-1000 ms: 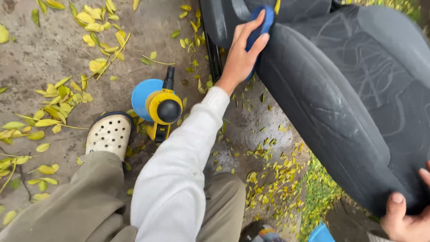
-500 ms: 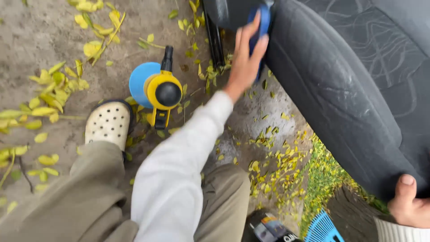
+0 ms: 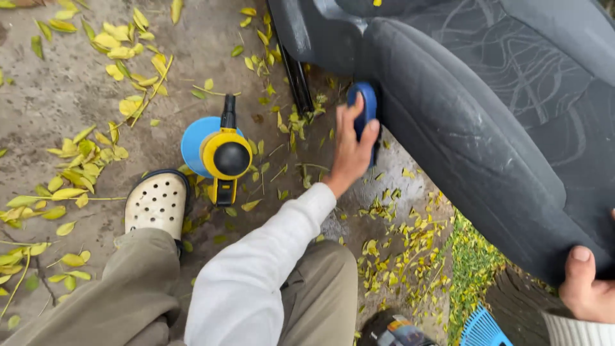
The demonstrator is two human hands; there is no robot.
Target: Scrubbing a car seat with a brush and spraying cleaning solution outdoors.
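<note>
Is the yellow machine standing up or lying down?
Lying down: the yellow-and-black power tool rests flat on the leaf-strewn concrete ground, untouched.

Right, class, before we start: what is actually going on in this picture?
A person is crouched outdoors on wet ground strewn with yellow leaves. Their left hand presses a blue scrubbing brush against the side of a dark grey car seat, while the right hand grips the seat's lower edge. A yellow and blue power polisher lies on the ground beside their white clog, untouched.
</note>
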